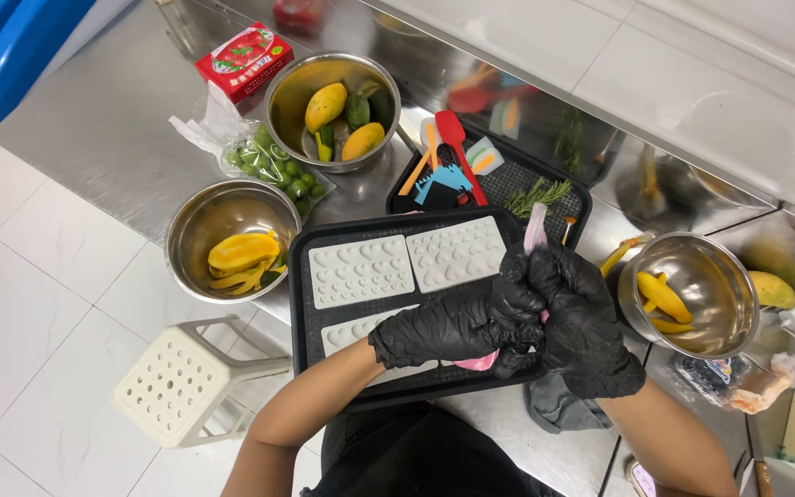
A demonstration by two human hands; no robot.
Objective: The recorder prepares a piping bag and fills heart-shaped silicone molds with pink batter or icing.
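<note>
From the head camera, both hands wore black gloves and met over the near right part of a black tray (301,304) on a steel counter (112,129). The left hand (457,324) and the right hand (581,313) were both closed around a pink piping bag (535,230), whose twisted top stuck up above the fingers while its lower end showed pink beneath the left hand. On the tray lay white silicone moulds (361,269) with small shaped hollows, just left of the hands. Three steel bowls stood around: one with yellow fruit pieces (241,253) to the left, one with whole mangoes (328,106) behind, one with yellow slices (662,296) to the right. A white plastic stool (181,377) stood on the floor.
</note>
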